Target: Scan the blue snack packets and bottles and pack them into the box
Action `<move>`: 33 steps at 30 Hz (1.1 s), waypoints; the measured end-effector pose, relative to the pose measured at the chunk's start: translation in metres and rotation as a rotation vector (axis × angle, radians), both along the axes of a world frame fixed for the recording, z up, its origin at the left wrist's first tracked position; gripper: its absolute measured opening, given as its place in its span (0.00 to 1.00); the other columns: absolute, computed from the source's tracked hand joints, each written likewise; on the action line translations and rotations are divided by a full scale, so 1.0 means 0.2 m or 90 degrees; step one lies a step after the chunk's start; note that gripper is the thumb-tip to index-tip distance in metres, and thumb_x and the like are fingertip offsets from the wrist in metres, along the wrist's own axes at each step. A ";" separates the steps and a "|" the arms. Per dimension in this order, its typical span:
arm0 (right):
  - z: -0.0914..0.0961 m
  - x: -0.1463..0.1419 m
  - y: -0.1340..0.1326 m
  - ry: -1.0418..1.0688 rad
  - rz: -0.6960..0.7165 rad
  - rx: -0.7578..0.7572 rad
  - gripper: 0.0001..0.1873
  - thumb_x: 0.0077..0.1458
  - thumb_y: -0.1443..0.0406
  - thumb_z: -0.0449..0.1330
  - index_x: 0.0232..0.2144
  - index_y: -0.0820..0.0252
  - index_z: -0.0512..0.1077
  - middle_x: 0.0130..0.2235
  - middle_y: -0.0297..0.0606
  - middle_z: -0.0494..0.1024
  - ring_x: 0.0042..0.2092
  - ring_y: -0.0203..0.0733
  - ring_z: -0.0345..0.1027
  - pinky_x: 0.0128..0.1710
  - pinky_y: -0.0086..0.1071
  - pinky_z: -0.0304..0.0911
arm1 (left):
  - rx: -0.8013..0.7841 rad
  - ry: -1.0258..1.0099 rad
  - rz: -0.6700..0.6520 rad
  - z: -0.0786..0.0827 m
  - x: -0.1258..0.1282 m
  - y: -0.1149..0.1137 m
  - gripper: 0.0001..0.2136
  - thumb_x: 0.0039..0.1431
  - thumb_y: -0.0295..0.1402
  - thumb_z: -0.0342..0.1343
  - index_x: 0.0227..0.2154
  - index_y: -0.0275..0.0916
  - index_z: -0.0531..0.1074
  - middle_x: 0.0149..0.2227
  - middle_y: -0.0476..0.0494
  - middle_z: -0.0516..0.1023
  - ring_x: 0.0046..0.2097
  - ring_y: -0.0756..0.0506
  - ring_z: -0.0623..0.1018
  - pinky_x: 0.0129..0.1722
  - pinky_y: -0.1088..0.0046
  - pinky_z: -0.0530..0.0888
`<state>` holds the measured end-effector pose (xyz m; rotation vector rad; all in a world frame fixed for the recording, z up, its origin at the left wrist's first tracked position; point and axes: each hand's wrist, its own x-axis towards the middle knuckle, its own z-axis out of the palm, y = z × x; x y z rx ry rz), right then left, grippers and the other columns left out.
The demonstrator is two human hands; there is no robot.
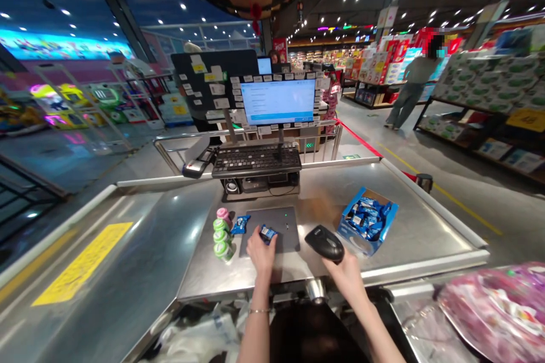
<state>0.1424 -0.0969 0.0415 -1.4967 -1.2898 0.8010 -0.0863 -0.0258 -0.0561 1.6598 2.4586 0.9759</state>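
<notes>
My left hand (261, 252) pinches a small blue snack packet (268, 233) over the dark flat panel (281, 215) set in the steel counter. In my right hand (346, 270) is a black handheld barcode scanner (325, 243), its head pointing left toward the packet. Another blue packet (240, 224) lies just left of the panel. Beside it stands a row of small round containers, several with green lids (220, 236) and one pink (223, 214). To the right of the scanner sits an open blue box (360, 235) full of similar blue packets (368, 216).
A keyboard (256, 159) rests on a raised stand, with a lit monitor (277, 101) behind it. A card terminal (199, 163) is at its left. Pink bags (498, 312) lie at the lower right. A person (414, 82) stands in the aisle beyond.
</notes>
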 end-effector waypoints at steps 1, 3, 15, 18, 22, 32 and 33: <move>-0.01 -0.01 0.00 0.001 0.002 -0.005 0.16 0.44 0.58 0.59 0.33 0.62 0.76 0.30 0.42 0.81 0.35 0.52 0.75 0.34 0.40 0.69 | -0.032 0.039 -0.008 -0.02 -0.08 -0.01 0.24 0.56 0.38 0.54 0.55 0.34 0.62 0.51 0.34 0.72 0.54 0.37 0.69 0.53 0.59 0.66; -0.03 -0.02 0.00 0.006 0.005 -0.012 0.16 0.45 0.58 0.59 0.33 0.62 0.76 0.30 0.42 0.81 0.35 0.52 0.75 0.34 0.39 0.69 | -0.088 0.131 -0.050 -0.03 -0.23 -0.01 0.22 0.55 0.31 0.53 0.53 0.34 0.64 0.51 0.35 0.72 0.55 0.38 0.68 0.56 0.61 0.64; -0.03 -0.04 0.03 0.031 0.015 -0.023 0.17 0.45 0.57 0.59 0.34 0.63 0.77 0.31 0.42 0.81 0.35 0.51 0.75 0.34 0.38 0.68 | -0.239 0.291 -0.210 0.12 -0.44 0.07 0.26 0.49 0.16 0.44 0.53 0.34 0.64 0.53 0.36 0.70 0.58 0.41 0.66 0.57 0.63 0.62; -0.01 -0.03 0.04 0.043 0.007 -0.018 0.18 0.44 0.57 0.59 0.34 0.63 0.77 0.31 0.43 0.82 0.36 0.52 0.76 0.35 0.38 0.69 | -0.202 0.267 -0.280 0.19 -0.24 0.06 0.28 0.49 0.21 0.50 0.56 0.38 0.61 0.55 0.38 0.68 0.58 0.40 0.65 0.55 0.63 0.63; -0.01 0.02 0.05 0.066 -0.027 -0.003 0.18 0.44 0.57 0.59 0.35 0.63 0.76 0.33 0.43 0.82 0.37 0.52 0.76 0.37 0.38 0.69 | -0.144 0.151 -0.483 0.28 0.12 0.07 0.25 0.55 0.28 0.51 0.57 0.43 0.60 0.58 0.42 0.66 0.59 0.42 0.64 0.57 0.62 0.62; 0.11 0.36 0.03 0.180 -0.244 0.004 0.19 0.42 0.49 0.62 0.18 0.57 0.70 0.15 0.34 0.72 0.20 0.43 0.67 0.24 0.34 0.64 | -0.034 0.012 -0.761 0.42 0.85 0.25 0.23 0.55 0.29 0.52 0.56 0.42 0.62 0.60 0.41 0.64 0.61 0.41 0.64 0.60 0.59 0.63; 0.13 0.39 0.03 0.203 -0.258 0.010 0.19 0.42 0.48 0.62 0.18 0.57 0.70 0.16 0.34 0.72 0.20 0.42 0.66 0.23 0.34 0.64 | -0.027 0.006 -0.775 0.42 0.91 0.28 0.23 0.56 0.30 0.52 0.56 0.42 0.63 0.60 0.41 0.65 0.60 0.41 0.65 0.60 0.59 0.63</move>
